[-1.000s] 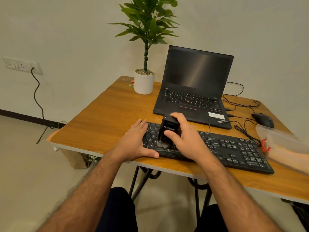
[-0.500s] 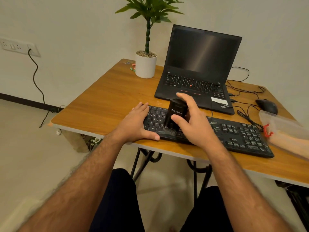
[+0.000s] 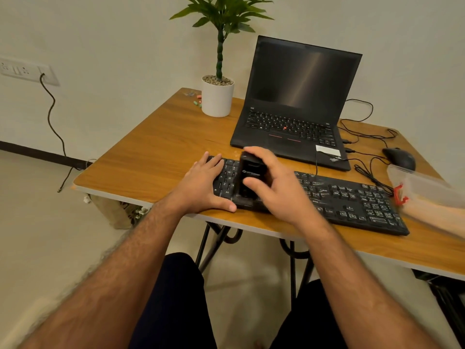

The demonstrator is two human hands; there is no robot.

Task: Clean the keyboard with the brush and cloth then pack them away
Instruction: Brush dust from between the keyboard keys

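Note:
A black keyboard [image 3: 352,197] lies along the near edge of the wooden table [image 3: 156,157]. My right hand [image 3: 279,187] grips a black brush [image 3: 251,175] upright, with its bristle end down on the keys at the keyboard's left part. My left hand [image 3: 201,185] lies flat, fingers spread, over the keyboard's left end, thumb along its front edge. I see no cloth.
An open black laptop [image 3: 297,107] stands behind the keyboard, with a potted plant [image 3: 217,96] to its left. A mouse [image 3: 398,158] and tangled cables [image 3: 364,170] lie at the right. A clear plastic box with a red clip [image 3: 422,187] sits at the right edge, beside another person's arm [image 3: 437,217].
The brush has shifted slightly along the left keys under my right hand. My left hand has stayed on the keyboard's end. The camera view has moved a little.

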